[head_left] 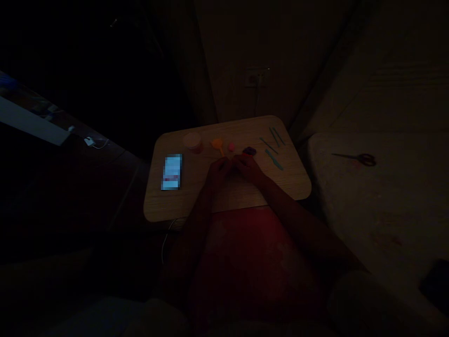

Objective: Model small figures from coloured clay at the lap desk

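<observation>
Lying just past L hand (219, 168), orange plastic tool (217, 144) runs lengthwise twd it, R hand (247, 166) farther off; can't tell if either's clamped.

Left forearm (197, 210), right forearm (298, 211) extended forward, converging; left grip (218, 172), right grip (247, 168) close together, both curled, backs up.

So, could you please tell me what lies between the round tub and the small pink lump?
In the head view, an orange tool lies between the round tub and the pink lump; its exact kind is too dark to tell.
</observation>
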### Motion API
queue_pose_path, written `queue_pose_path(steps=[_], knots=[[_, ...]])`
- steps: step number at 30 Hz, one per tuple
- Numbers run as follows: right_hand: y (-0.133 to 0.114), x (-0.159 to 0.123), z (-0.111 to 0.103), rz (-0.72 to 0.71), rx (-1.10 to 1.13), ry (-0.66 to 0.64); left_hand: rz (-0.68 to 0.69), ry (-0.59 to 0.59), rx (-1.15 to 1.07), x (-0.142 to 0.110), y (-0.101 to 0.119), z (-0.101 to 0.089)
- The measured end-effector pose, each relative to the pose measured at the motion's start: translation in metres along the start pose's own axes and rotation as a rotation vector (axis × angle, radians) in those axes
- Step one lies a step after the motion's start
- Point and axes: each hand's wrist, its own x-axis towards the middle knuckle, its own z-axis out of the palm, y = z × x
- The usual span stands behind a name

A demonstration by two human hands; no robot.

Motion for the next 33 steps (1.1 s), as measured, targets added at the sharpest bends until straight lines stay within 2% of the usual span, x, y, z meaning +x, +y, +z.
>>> queue_pose_path(steps=[4, 13, 21, 25, 29, 33], knots=[[0.0002, -0.0006, -0.0008, 0.001, 0.001, -0.006, -0.019, 0.009, 0.013, 0.0008, 0.0012, 0.0027], [-0.0014, 0.0017, -0.0032, -0.026, -0.04, 0.006, 0.028, -0.023, 0.091, 0.0024, -0.0028, 0.0009], [-0.0005, -0.0003, -0.0064, -0.011, 0.05, -0.002, 0.034, -0.031, 0.141, 0.0022, -0.0002, -0.0009], [-0.0011, -0.0008, -0.0045, 0.011, 0.092, 0.012, 0.016, 0.006, 0.086, 0.0025, -0.0033, 0.0], [0.0007, -0.0003, -0.0029, 0.03, 0.145, 0.06, 0.023, 0.052, -0.065, 0.0035, -0.0048, 0.0009], [0.0045, 0.0006, -0.0038, 0.05, 0.179, 0.124, 0.045, -0.021, -0.13, 0.0025, -0.0011, -0.0001]])
